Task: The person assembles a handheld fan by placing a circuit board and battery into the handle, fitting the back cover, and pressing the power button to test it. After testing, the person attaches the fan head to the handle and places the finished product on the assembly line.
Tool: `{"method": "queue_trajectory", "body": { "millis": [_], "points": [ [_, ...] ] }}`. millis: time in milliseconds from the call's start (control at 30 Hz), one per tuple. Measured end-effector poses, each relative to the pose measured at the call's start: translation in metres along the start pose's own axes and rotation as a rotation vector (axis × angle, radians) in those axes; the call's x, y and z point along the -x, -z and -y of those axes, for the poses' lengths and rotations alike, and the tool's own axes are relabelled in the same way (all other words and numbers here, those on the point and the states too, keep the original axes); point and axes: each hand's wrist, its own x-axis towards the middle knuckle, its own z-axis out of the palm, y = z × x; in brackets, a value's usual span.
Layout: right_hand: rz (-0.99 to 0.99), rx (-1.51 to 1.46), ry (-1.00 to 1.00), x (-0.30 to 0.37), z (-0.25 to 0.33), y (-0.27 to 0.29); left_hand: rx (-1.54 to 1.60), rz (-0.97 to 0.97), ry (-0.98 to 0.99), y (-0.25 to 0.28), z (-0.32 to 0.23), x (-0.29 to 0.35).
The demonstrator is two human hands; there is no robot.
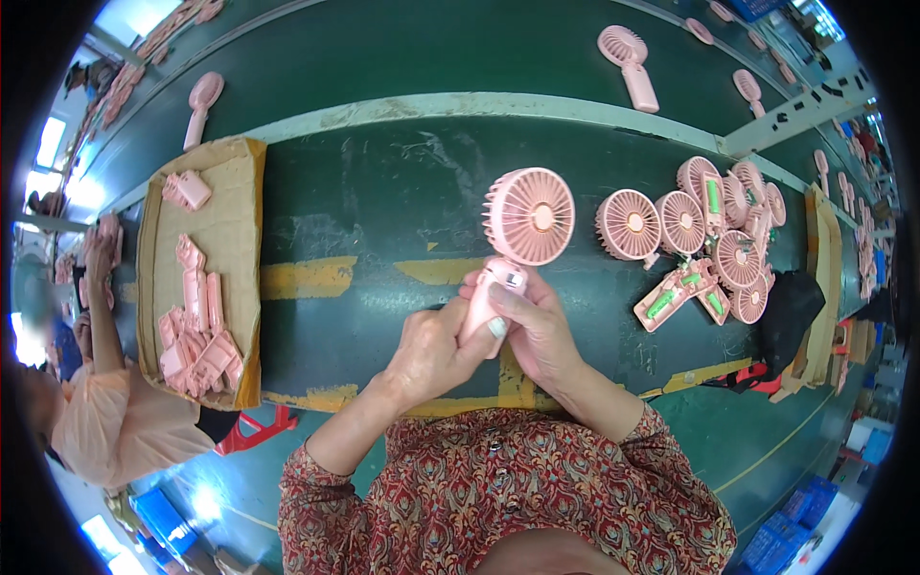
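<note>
My left hand and right hand pinch a pink fan by its handle, over the table's near middle. If I squeeze unevenly, I judge it could slip and drop. The scuffed green table carries worn yellow tape, a box of pink parts left, and fan heads right. Beyond the pale rail, more fans lie far off.

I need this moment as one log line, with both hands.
left hand: holds fan | right hand: holds fan | tray, left: pink parts | table, right: other fans
</note>
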Motion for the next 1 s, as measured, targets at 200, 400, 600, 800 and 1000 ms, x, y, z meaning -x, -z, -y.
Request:
{"method": "queue_trajectory", "body": {
  "millis": [200,400,600,800,1000],
  "points": [
    [0.089,0.377,0.093,-0.010,0.023,0.023,0.695,0.275,0.298,0.007,0.016,-0.034],
    [-0.468,1.767,0.767,0.019,0.090,0.052,0.192,-0.175,0.049,0.073,0.020,-0.131],
    [-0.598,2.014,0.541,0.014,0.091,0.078,-0.979,-0.571,-0.088,0.120,0.057,-0.274],
    [-0.522,1.883,0.642,0.000,0.072,0.072,-1.062,-0.444,0.260,0.120,0.121,-0.329],
    [-0.365,1.768,0.692,0.003,0.066,0.058,-0.879,-0.270,-0.178,0.047,0.046,-0.279]
  ]
}}
